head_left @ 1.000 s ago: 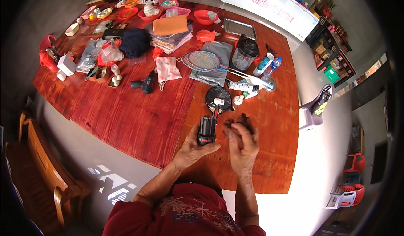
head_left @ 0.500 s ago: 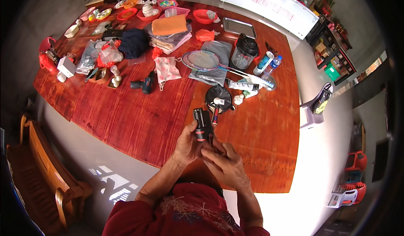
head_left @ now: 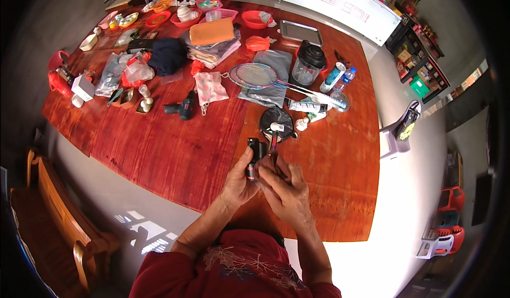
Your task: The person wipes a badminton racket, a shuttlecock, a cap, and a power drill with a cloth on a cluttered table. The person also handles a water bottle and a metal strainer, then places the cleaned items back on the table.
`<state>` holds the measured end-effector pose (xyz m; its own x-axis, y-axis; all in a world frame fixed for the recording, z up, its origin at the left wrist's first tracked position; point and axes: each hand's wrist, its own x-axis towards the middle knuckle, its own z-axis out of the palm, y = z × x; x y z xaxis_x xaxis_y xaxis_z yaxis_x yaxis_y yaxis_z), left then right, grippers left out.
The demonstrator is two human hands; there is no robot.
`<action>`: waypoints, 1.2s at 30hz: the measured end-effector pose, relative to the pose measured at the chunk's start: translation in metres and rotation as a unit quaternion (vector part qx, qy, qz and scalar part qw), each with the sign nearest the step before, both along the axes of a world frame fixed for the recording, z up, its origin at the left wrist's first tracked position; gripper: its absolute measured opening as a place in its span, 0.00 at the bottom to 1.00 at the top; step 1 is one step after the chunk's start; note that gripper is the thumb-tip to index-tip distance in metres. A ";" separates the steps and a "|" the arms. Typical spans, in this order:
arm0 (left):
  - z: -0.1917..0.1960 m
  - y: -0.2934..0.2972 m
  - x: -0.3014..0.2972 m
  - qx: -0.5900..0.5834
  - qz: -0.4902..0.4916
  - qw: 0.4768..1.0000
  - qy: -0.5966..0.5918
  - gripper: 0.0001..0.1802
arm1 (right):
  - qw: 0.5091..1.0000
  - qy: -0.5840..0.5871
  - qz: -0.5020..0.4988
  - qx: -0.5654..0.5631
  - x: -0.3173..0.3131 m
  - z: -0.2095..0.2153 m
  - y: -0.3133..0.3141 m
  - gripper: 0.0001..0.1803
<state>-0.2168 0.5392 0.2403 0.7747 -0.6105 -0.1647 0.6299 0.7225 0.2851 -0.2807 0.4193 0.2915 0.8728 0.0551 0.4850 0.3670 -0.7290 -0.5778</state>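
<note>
A black battery pack (head_left: 256,154) with a red band stands upright in my left hand (head_left: 240,181), its thumb along the near side. My right hand (head_left: 287,189) is closed against the pack's right side. Its curled fingers press on a dark brownish bit that I cannot make out, perhaps a cloth. Just beyond the pack lies a small black round racket cover (head_left: 276,121) with a paddle handle and a white ball on it. A black and blue cordless drill (head_left: 183,108) rests farther left on the table.
Badminton rackets (head_left: 255,77) lie on a grey bag (head_left: 276,59). Beside them are a blender jug (head_left: 308,64), a water bottle (head_left: 346,77) and a shuttlecock (head_left: 302,124). Folded cloths (head_left: 212,32), plastic bags (head_left: 139,70) and red basins (head_left: 255,20) cover the far side. A wooden bench (head_left: 58,207) stands left.
My right hand has moved up along the battery pack, and its fingers have curled in where they were stretched out. The left hand keeps hold, with the pack slightly turned.
</note>
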 end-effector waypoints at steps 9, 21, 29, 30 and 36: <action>-0.004 0.010 0.006 -0.051 -0.029 0.998 -0.002 0.35 | 0.982 0.062 -0.065 0.164 -0.026 -0.011 -0.016 0.18; 0.005 0.017 -0.005 -0.045 0.001 0.997 -0.069 0.31 | 0.997 -0.061 -0.006 0.052 -0.034 -0.011 0.017 0.22; 0.005 0.023 -0.008 -0.094 -0.039 0.989 -0.111 0.34 | 0.998 -0.037 -0.004 0.059 -0.043 -0.015 0.010 0.21; 0.004 0.023 -0.008 -0.107 -0.036 0.986 -0.124 0.34 | 0.997 -0.037 -0.005 0.061 -0.043 -0.015 0.010 0.21; -0.001 0.021 -0.012 -0.101 -0.020 0.987 -0.121 0.33 | 0.996 -0.052 0.003 0.066 -0.042 -0.016 0.009 0.21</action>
<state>-0.2292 0.5599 0.2393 0.7513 -0.6426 0.1504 0.5902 0.7562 0.2825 -0.3229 0.4287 0.2754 0.8173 -0.0106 0.5762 0.4337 -0.6471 -0.6271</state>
